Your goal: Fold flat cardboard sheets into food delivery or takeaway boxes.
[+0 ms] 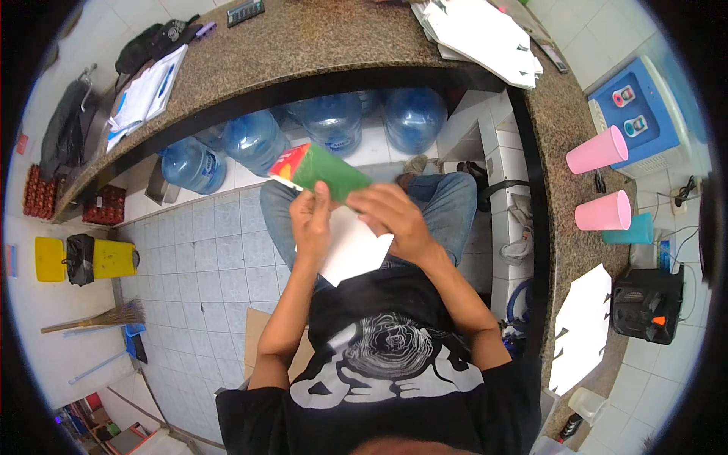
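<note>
My left hand (311, 222) grips the near left edge of a printed green and red carton (335, 170), its thumb on the green face. The fingers of my right hand (392, 219) lie over the carton's right end and are slightly blurred. Below the carton, a white panel (355, 247) with angled edges spreads above my lap; whether it is joined to the carton cannot be told. Flat white die-cut sheets (483, 40) are stacked on the granite counter at the upper right. More white cut sheets (583, 330) lie on the right counter.
The granite counter (318, 40) curves ahead and to my right. Large blue water bottles (415, 119) stand beneath it. Pink plastic cups (597, 151) lie near a blue water dispenser (637, 114). Papers (148, 91) rest at the left counter edge; a yellow bin (114, 259) is left.
</note>
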The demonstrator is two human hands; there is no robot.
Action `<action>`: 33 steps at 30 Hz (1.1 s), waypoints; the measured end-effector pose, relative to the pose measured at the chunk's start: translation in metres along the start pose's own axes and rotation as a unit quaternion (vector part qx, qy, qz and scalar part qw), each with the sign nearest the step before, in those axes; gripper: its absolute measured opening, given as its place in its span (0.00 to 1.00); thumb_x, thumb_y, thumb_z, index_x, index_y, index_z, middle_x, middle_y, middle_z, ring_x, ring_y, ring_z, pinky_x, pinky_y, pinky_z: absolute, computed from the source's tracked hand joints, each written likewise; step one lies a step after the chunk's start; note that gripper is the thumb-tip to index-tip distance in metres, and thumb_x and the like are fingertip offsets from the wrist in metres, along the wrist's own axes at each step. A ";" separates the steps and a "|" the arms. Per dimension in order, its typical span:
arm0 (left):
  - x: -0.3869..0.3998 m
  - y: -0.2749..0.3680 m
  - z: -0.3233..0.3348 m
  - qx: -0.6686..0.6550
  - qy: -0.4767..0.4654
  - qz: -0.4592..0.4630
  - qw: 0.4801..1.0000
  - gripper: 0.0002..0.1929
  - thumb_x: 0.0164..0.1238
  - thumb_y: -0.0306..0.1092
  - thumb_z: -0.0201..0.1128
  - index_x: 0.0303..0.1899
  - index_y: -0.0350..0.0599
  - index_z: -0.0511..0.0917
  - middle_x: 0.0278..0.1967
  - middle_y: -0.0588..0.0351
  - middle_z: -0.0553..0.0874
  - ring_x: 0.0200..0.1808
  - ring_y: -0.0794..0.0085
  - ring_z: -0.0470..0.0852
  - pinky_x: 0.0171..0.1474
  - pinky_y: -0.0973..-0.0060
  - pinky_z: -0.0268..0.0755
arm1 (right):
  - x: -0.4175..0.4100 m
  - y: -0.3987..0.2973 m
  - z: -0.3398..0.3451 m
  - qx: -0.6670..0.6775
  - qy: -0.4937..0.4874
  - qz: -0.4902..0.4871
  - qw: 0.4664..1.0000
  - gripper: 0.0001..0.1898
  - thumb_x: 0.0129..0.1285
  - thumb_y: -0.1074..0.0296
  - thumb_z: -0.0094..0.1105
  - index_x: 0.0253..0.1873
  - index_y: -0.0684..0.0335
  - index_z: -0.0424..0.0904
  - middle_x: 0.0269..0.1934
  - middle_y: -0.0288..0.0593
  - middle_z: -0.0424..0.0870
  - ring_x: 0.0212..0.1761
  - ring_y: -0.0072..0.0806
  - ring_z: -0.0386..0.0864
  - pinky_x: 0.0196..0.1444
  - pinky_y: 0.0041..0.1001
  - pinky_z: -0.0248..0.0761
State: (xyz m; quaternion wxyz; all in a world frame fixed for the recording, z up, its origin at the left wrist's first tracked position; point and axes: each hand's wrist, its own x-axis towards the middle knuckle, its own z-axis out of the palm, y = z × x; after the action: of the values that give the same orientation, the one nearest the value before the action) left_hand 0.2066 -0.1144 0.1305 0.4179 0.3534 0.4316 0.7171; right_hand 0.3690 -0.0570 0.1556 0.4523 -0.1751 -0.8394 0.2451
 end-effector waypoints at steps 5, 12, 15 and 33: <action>-0.008 -0.013 0.001 0.091 0.016 -0.043 0.995 0.18 0.80 0.44 0.50 0.42 0.36 0.78 0.36 0.55 0.84 0.35 0.77 0.82 0.43 0.78 0.74 | 0.000 0.005 0.007 -0.062 0.012 -0.058 0.996 0.13 0.54 0.76 0.66 0.46 0.66 0.83 0.49 0.44 0.84 0.50 0.40 0.80 0.51 0.34 0.74; -0.016 -0.025 0.014 -0.001 0.083 -0.013 0.996 0.17 0.80 0.43 0.51 0.39 0.38 0.78 0.33 0.60 0.80 0.33 0.82 0.75 0.36 0.81 0.65 | -0.005 0.016 0.015 -0.039 0.068 -0.057 0.995 0.13 0.47 0.77 0.70 0.41 0.67 0.84 0.45 0.44 0.85 0.47 0.39 0.82 0.50 0.36 0.77; -0.013 -0.016 0.019 -0.031 0.079 -0.024 0.996 0.15 0.80 0.42 0.51 0.42 0.38 0.77 0.32 0.58 0.82 0.30 0.83 0.77 0.33 0.85 0.65 | 0.000 0.014 0.013 -0.107 0.042 -0.080 0.990 0.15 0.47 0.76 0.71 0.43 0.67 0.84 0.45 0.44 0.85 0.48 0.39 0.83 0.51 0.34 0.79; -0.016 0.022 0.008 0.069 -0.069 -0.003 0.995 0.23 0.79 0.43 0.50 0.46 0.26 0.81 0.33 0.50 0.86 0.33 0.72 0.83 0.42 0.78 0.75 | 0.019 0.022 -0.007 0.185 0.046 0.161 0.968 0.16 0.49 0.71 0.74 0.42 0.60 0.78 0.52 0.42 0.80 0.54 0.33 0.77 0.59 0.29 0.67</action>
State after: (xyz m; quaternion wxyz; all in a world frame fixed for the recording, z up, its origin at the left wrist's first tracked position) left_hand 0.2137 -0.1322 0.1511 0.4235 0.4291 0.4506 0.6583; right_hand 0.3661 -0.0273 0.1590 0.4699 -0.2323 -0.7185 0.4571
